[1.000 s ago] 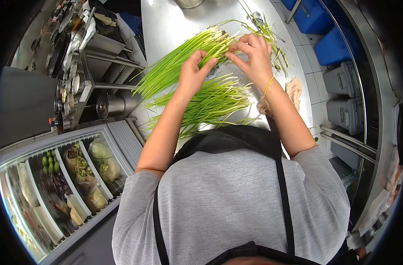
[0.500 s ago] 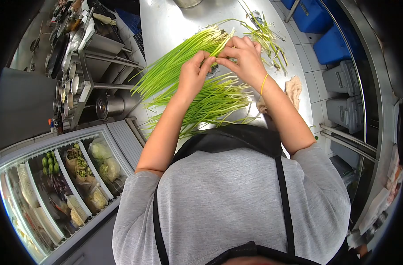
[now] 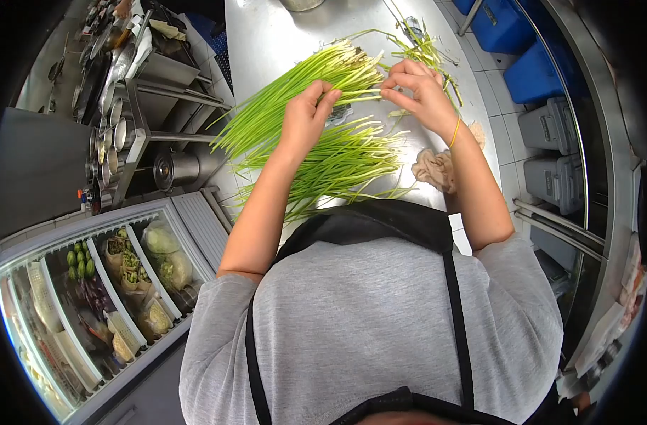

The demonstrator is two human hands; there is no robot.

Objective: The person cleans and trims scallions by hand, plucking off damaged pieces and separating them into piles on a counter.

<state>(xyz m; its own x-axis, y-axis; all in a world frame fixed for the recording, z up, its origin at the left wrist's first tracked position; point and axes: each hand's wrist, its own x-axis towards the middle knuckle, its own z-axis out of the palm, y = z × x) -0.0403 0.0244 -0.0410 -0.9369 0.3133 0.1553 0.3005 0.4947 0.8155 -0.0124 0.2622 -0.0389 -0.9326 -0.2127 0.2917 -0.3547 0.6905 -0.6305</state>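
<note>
A thin spring onion point(image 3: 362, 93) is stretched level between my two hands over the steel table. My left hand point(image 3: 309, 113) pinches its green part between thumb and fingers. The white end is in the pinch of my right hand point(image 3: 421, 95), which has a yellow band at the wrist. Behind and under my left hand lies a large bunch of spring onions point(image 3: 288, 92), pale ends to the right. Nearer my body spreads a second pile of spring onions point(image 3: 344, 159). Beyond my right hand are loose trimmings point(image 3: 424, 51), partly covered by its fingers.
A crumpled beige cloth point(image 3: 434, 170) sits on the steel table point(image 3: 267, 25) by my right forearm. The base of a metal pot point(image 3: 301, 4) shows at the far edge. A glass-topped chiller point(image 3: 111, 283) stands at left, blue bins point(image 3: 532, 74) at right.
My right hand has moved right, away from my left hand, and the spring onion's white end now shows between them. More of the beige cloth is uncovered.
</note>
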